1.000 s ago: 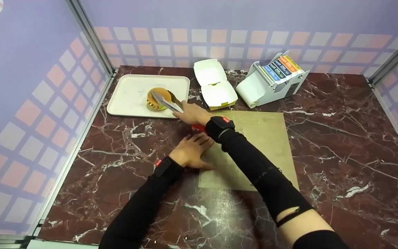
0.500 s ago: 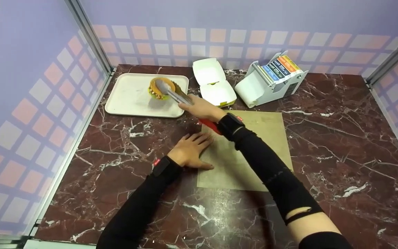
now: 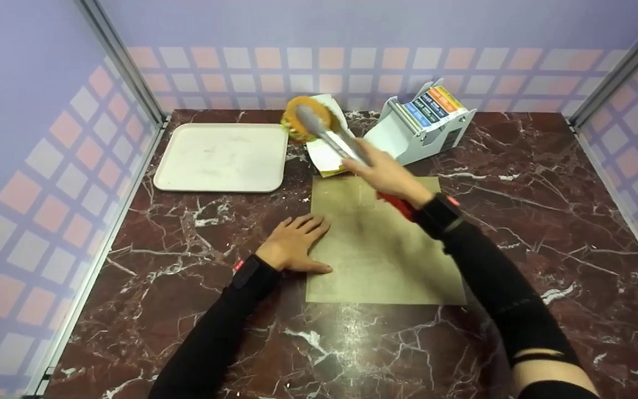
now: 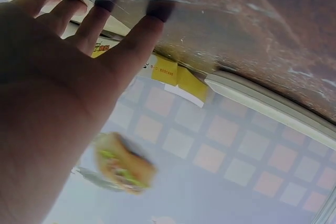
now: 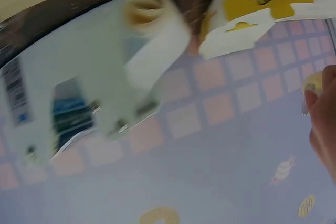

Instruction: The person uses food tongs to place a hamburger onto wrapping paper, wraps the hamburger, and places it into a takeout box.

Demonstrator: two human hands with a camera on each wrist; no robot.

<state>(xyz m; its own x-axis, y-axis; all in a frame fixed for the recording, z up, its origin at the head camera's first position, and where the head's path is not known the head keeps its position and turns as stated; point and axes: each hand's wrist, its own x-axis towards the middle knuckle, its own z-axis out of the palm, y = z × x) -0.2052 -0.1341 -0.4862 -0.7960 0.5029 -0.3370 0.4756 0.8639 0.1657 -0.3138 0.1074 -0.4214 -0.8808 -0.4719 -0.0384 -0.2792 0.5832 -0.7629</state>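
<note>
A burger [image 3: 292,114] hangs between the arms of metal tongs [image 3: 336,143] above the open white burger box [image 3: 325,162]. My right hand [image 3: 385,173] grips these tongs, and their red handle end shows below the wrist. In the left wrist view the raised burger [image 4: 123,166] shows its lettuce and filling, blurred. My left hand [image 3: 292,244] lies flat with fingers spread across the left edge of a brown paper sheet [image 3: 380,255]. The right wrist view catches only part of my right hand [image 5: 323,121] at its right edge.
A white tray [image 3: 219,158] lies at the back left of the marble table [image 3: 175,288]. Right of the burger box stands a white label dispenser [image 3: 438,119] with its roll and coloured labels. Patterned walls [image 3: 352,27] close off the back and sides.
My right hand has lifted the burger off the tray with the tongs and carried it right, over the burger box. My left hand has stayed on the paper's left edge.
</note>
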